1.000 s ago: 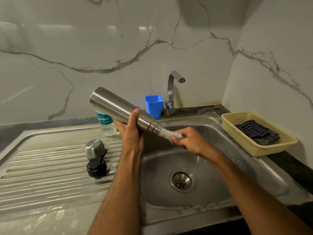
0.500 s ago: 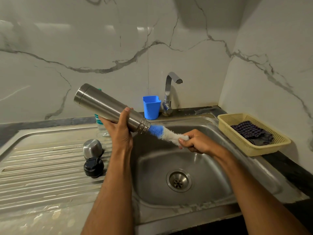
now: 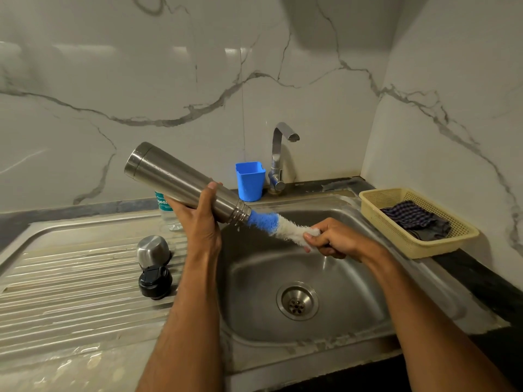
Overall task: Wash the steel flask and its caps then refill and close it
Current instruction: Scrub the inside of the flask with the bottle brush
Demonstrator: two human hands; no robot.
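While left hand [image 3: 198, 222] grips flask [image 3: 181, 182], right hand [image 3: 334, 239] grips brush [image 3: 278, 226]; bottle [image 3: 167, 210] label partly hidden, unreadable.

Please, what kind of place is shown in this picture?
Most likely a home kitchen, at the sink. A steel sink with a ribbed draining board is set into a dark counter, a tap stands behind it, and the walls are marble-patterned.
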